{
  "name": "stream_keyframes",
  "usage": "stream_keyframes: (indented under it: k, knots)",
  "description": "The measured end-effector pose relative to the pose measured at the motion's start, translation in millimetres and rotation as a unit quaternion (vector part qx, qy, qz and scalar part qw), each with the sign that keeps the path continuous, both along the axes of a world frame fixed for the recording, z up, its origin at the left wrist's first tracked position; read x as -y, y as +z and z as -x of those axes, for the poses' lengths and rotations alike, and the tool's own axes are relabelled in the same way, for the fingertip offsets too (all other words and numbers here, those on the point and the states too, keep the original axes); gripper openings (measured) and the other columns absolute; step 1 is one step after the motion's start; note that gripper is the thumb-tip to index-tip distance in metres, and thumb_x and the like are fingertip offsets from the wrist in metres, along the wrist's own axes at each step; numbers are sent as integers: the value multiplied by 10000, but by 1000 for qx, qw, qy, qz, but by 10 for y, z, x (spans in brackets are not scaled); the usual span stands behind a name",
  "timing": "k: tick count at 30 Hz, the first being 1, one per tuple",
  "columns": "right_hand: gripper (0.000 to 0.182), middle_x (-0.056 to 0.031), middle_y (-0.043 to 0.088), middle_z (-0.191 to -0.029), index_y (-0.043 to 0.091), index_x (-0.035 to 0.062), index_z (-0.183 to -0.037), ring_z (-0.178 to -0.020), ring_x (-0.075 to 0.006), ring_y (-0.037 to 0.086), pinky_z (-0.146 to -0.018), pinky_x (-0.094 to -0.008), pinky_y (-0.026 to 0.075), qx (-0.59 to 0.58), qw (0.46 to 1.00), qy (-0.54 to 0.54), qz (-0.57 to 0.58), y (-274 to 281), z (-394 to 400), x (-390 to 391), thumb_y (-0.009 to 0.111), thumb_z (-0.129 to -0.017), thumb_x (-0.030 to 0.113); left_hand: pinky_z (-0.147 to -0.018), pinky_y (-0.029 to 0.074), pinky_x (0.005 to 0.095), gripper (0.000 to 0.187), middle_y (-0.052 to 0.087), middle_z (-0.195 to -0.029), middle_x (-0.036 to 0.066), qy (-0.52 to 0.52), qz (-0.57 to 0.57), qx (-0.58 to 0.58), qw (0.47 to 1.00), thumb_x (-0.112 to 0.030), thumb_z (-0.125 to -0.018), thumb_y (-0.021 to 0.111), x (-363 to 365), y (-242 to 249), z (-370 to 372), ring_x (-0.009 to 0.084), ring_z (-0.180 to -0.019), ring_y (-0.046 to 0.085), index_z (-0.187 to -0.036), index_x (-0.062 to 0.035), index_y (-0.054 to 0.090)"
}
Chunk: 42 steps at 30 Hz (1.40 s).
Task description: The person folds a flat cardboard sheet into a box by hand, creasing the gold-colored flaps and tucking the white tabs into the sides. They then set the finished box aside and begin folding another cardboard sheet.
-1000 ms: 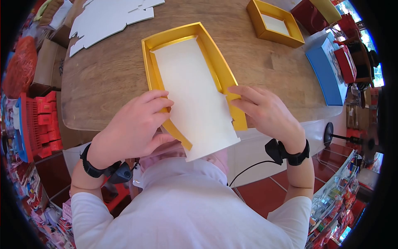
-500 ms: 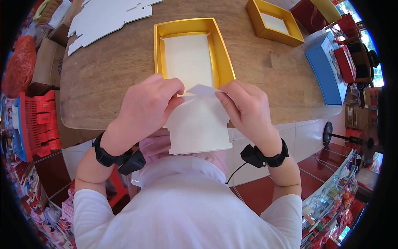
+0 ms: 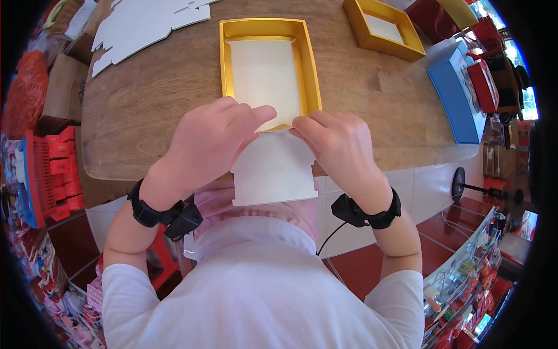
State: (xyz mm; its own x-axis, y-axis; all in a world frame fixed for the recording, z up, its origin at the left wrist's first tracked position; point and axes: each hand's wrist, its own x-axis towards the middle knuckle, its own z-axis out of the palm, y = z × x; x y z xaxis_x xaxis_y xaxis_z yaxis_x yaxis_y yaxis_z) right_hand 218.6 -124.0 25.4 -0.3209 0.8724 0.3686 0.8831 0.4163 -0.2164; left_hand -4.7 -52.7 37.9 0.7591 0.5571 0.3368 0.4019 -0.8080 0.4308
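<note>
In the head view a gold cardboard box (image 3: 314, 70) with a white inner bottom lies lengthwise in front of me. From its near end a white cardboard flap (image 3: 275, 174) with notched side edges hangs out over the table edge, above my lap. My left hand (image 3: 212, 136) is curled at the near left corner, fingers gripping where flap and box meet. My right hand (image 3: 340, 136) pinches the near right corner between thumb and fingers. The fingertips partly hide the near wall, of which a gold strip shows between them.
Flat white cardboard blanks (image 3: 139, 35) are stacked at the back left of the wooden table (image 3: 151, 116). A second gold box (image 3: 386, 35) stands at the back right, near a blue box (image 3: 456, 96). A red basket (image 3: 40, 180) and a fan (image 3: 459, 185) stand beyond the table.
The small white folded piece that stuck up between my hands no longer shows; a gold strip is seen there. The box has turned slightly straighter, and my right hand has moved a little left.
</note>
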Motion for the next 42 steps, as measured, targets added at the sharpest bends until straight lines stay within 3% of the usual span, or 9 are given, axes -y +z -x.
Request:
stream_keyframes:
  k: [5,8,18,21,23,26,30,36,42]
  knots:
    - [92,-28,553,-648,616,120,-766,-574,-215,575,-533,-336,450,-1,1000,3,-23,-4,12,-7,686,-706,122,-581,492,352,360,624,-790,31,-13,-78,16,997,15,-737,712,1,-67,22,224,-684,597,-1074,-114,706]
    - [165,-42,549,-615,619,99,-738,-538,-222,556,-485,-342,422,-16,999,-13,-31,21,32,-13,769,-768,161,-585,490,341,393,622,-800,27,-11,-74,26,997,28,-720,691,-1,-75,14,217,-694,595,-1081,-118,740]
    - [171,-44,556,-644,615,96,-750,-563,-230,581,-496,-352,442,54,997,-25,42,6,19,-19,767,-768,172,-596,482,321,414,593,-804,24,-29,-58,-9,998,51,-705,662,-17,-67,10,210,-732,570,-1076,-107,757]
    - [129,-50,610,-776,585,74,-823,-627,-258,622,-537,-340,503,-26,999,5,47,86,-65,2,690,-751,95,-600,490,331,426,587,-813,24,-23,-51,-21,998,51,-709,655,-18,-31,30,212,-747,571,-1092,-107,753]
    - [211,-106,659,-997,552,46,-931,-763,-308,652,-654,-375,542,-153,972,48,170,225,-246,24,679,-766,13,-655,515,328,461,599,-895,43,-50,-41,-54,996,35,-725,646,-39,-1,60,225,-816,581,-1160,-97,722]
    - [294,-143,631,-1175,516,43,-997,-904,-325,648,-761,-403,537,-121,977,125,126,119,-419,34,667,-762,-49,-740,530,337,532,595,-983,67,-95,-5,-105,990,24,-734,628,-62,132,112,253,-914,574,-1251,-92,668]
    - [289,-126,615,-1129,505,48,-1006,-922,-327,625,-775,-413,517,-120,975,138,125,94,-377,28,648,-776,-53,-806,523,342,573,589,-1033,80,-142,3,-135,981,23,-740,599,-155,216,157,276,-973,560,-1301,-92,630]
    - [304,-94,574,-985,517,65,-924,-849,-299,609,-714,-381,506,-93,984,143,46,-111,-320,-13,680,-694,-48,-812,514,344,599,595,-954,54,-150,-32,-160,975,29,-738,584,-222,161,171,273,-933,551,-1318,-113,627]
    - [365,-83,570,-990,590,69,-1005,-860,-281,608,-716,-374,506,-78,987,142,19,-72,-304,24,692,-668,-26,-749,508,336,556,586,-850,28,-112,-42,-78,990,24,-746,595,-195,-35,167,243,-861,531,-1279,-119,665]
